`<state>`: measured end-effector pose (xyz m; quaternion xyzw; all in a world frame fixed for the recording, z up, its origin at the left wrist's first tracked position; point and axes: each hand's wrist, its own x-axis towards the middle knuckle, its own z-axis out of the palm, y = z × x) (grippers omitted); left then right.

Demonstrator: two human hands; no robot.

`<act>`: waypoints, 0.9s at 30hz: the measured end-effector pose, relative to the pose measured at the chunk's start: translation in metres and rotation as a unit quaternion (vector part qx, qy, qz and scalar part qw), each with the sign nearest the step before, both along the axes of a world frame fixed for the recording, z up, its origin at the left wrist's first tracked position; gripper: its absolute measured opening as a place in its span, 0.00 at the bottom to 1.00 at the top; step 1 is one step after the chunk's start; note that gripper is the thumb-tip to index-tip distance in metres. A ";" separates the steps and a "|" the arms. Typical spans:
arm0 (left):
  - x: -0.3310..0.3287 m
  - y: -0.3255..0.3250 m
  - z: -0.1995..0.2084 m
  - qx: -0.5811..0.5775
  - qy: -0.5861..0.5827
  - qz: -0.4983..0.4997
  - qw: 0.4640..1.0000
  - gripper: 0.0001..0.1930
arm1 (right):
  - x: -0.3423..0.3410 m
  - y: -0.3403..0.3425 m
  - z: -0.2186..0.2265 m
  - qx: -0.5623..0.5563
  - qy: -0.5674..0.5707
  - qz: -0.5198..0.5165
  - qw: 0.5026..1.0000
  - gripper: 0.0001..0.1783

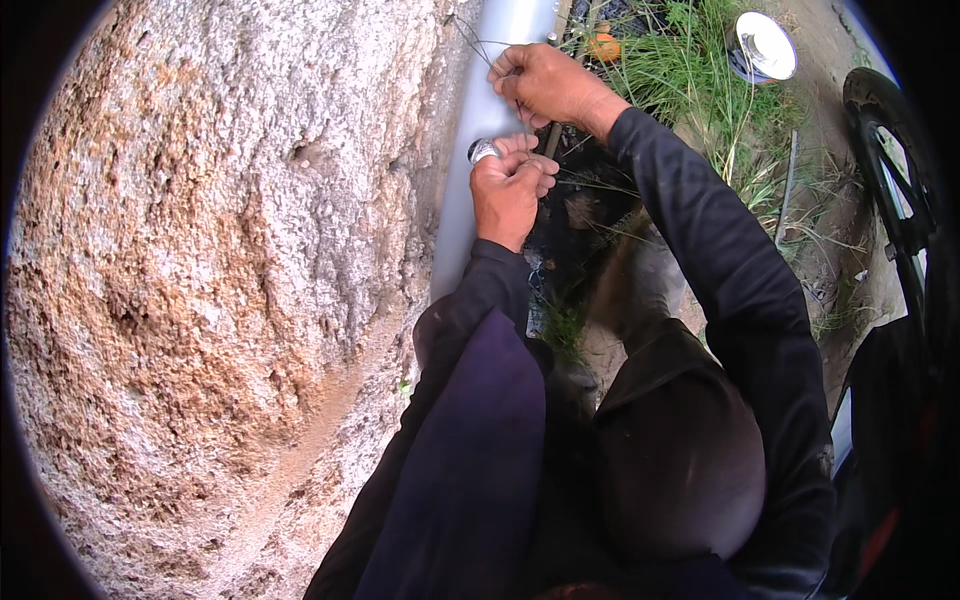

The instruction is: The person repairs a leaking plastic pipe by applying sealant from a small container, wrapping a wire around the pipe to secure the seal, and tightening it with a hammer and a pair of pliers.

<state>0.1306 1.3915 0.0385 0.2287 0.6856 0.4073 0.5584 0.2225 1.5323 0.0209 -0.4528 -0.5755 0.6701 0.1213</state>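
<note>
1. Up top, your right hand (552,86) has its fingers pinched on a thin dark wire (479,44), which lies over the pale grey pipe (518,20).
2. Just nearer you, your left hand (505,197) curls its fingers beside a small silvery piece (484,150); whether they grasp it, I can't tell.
3. Rough rock (220,260) flanks the pipe on your left; grass (690,75) grows right.

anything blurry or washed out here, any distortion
Head view: fisheye distortion, framed by a black curved rim; head view: the area just beyond the bent knee is smeared; head view: the white round object looks nearly washed out; head view: the thin wire by the right hand is hard to trace.
</note>
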 end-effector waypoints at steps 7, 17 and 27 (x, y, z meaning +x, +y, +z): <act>-0.022 0.016 0.009 0.050 -0.274 0.088 0.956 0.21 | 0.004 0.017 -0.001 -0.005 0.020 -0.009 1.000 0.12; -0.028 0.033 0.009 0.007 -0.231 0.162 0.959 0.15 | -0.023 0.034 0.002 0.420 -0.119 -0.055 0.898 0.13; -0.021 0.036 0.007 0.024 -0.149 0.106 0.983 0.13 | -0.044 0.086 -0.041 0.568 -0.236 0.045 0.787 0.12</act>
